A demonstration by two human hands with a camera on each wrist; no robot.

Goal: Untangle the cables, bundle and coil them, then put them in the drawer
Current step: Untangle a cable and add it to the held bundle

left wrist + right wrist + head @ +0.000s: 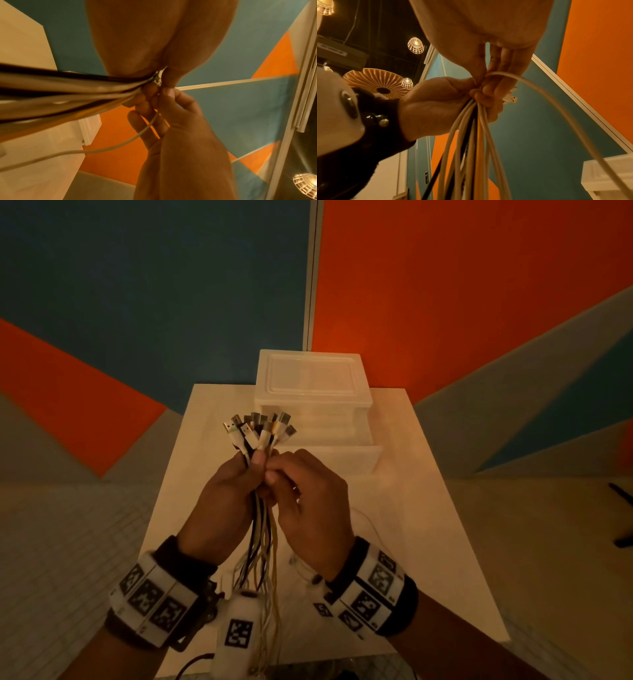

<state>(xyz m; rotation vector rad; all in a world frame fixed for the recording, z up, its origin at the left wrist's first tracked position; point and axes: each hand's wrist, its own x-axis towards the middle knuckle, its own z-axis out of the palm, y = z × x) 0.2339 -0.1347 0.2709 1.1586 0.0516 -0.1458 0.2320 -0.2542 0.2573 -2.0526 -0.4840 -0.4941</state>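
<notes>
It looked like a staged studio or recording room: behind the white surface [428,508] stood orange-and-teal panelled walls [445,285], and above it a black ceiling [382,40] carried wire-caged lamps [415,45].

Cables [262,522]: lower ends run off the bottom edge of the head view, partly behind a wrist camera [239,631]. Where the left hand [226,494] and right hand [308,498] meet, the grip on the bundle is covered by fingers [258,462], so individual strands can't be separated. Plugs [260,426] too small to type. Drawer [329,458] inside hidden. Left wrist view: near cables blurred, cut off at left edge.
</notes>
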